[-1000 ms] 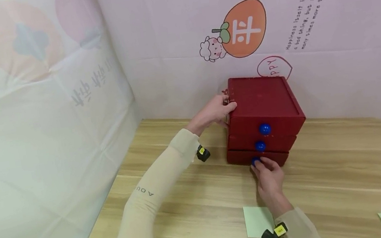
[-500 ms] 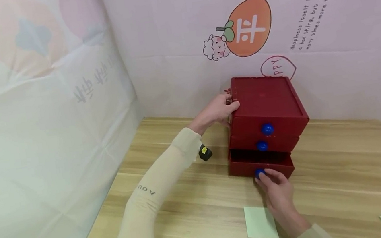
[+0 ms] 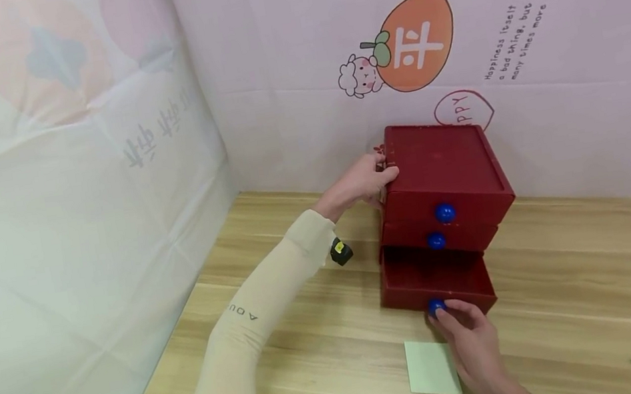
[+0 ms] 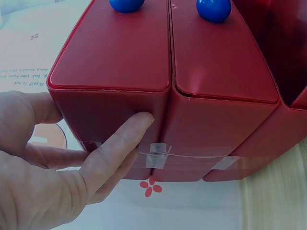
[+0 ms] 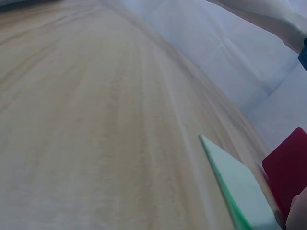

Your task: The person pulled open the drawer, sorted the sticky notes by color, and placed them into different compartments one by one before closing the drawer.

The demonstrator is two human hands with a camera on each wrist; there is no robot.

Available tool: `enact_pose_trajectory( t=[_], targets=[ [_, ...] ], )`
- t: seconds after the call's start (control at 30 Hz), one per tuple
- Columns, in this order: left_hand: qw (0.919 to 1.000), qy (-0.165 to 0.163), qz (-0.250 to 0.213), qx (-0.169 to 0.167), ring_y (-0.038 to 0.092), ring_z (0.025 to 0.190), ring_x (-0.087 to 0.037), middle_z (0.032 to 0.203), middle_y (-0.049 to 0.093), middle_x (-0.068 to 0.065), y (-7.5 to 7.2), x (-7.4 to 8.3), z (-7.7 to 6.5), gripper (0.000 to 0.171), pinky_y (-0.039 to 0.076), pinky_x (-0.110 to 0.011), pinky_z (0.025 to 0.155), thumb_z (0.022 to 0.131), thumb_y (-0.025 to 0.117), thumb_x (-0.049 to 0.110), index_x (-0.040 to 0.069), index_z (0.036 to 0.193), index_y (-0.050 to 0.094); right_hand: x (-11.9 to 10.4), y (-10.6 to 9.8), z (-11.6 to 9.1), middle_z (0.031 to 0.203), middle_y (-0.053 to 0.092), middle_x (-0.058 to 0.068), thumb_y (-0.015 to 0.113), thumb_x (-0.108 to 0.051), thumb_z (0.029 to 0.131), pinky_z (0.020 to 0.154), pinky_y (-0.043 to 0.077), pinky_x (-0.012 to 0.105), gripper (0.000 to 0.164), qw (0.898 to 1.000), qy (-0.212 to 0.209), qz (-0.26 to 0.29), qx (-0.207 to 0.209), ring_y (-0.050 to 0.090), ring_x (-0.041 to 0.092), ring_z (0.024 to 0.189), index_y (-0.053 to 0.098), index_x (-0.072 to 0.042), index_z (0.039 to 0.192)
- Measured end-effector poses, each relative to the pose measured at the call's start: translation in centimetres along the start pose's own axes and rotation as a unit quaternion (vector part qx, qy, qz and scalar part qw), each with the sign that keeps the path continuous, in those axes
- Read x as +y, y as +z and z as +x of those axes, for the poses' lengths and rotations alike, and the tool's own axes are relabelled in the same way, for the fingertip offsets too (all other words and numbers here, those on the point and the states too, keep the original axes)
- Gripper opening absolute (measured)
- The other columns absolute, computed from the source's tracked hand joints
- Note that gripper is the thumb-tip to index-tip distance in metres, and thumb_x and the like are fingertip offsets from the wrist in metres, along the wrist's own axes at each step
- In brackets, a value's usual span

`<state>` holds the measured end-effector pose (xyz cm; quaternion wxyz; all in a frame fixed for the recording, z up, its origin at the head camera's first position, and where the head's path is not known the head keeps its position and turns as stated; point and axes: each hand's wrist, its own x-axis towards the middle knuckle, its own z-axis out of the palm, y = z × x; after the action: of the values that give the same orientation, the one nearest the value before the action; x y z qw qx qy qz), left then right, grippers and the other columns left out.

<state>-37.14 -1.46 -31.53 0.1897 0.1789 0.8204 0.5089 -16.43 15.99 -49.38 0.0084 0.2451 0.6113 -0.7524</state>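
Readable stuff first: the wall cloth (image 3: 281, 40) behind says "Happiness itself is not / a bad thing, but some happy… / many times more trouble than…", cut off at the frame top. "PPY" shows in a red outline just above your red cabinet (image 3: 437, 159). Lettering on your left sleeve (image 3: 269, 298): too small to read surely.

Cabinet's on the table (image 3: 314, 359) near the cloth, bottom drawer (image 3: 414, 297) standing well out, upper two in.

Your left hand (image 3: 363, 180): arm stretched forward, fingers spread and mostly straight against the cabinet's left side and top edge, not wrapped round it. Clear tape (image 4: 157, 155) runs along that side.

Your right hand (image 3: 473, 340): reaching from below, thumb and fingertips pinching the bottom drawer's blue knob (image 3: 436, 306). Pale green note (image 3: 432, 368) lies just beside it.
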Motion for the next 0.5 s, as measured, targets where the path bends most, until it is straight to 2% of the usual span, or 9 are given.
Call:
enact_pose_trajectory(
  t=[0.1,0.27,0.5],
  targets=[
    [1.0000,-0.001,0.000,0.000,0.067,0.086,-0.023,0.115,0.061,-0.012,0.0,0.1,-0.1,0.029,0.063,-0.039,0.069,0.104,0.048,0.024,0.006,0.125,0.052,0.2,-0.3,-0.4,0.126,0.043,0.003,0.058,-0.012,0.099,0.097,0.055,0.024,0.025,1.000,0.006,-0.014,-0.002,0.056,0.009,0.112,0.046,-0.014,0.121],
    [1.0000,-0.004,-0.002,0.001,0.066,0.084,-0.023,0.114,0.061,-0.013,0.1,0.2,-0.1,0.030,0.063,-0.039,0.068,0.104,0.048,0.024,0.005,0.126,0.052,0.2,-0.6,-0.9,0.120,0.048,0.000,0.057,-0.010,0.099,0.097,0.055,0.024,0.023,1.000,0.007,-0.004,-0.008,0.060,0.004,0.104,0.045,-0.015,0.118],
    [0.9999,-0.011,-0.007,0.002,0.067,0.076,-0.025,0.109,0.063,-0.015,0.1,0.3,-0.2,0.027,0.063,-0.044,0.073,0.104,0.048,0.024,0.004,0.122,0.053,0.3,-1.2,-1.3,0.115,0.049,-0.001,0.058,-0.006,0.098,0.095,0.055,0.024,0.023,1.000,0.015,-0.016,-0.011,0.060,0.004,0.100,0.046,-0.012,0.117]
  ],
)
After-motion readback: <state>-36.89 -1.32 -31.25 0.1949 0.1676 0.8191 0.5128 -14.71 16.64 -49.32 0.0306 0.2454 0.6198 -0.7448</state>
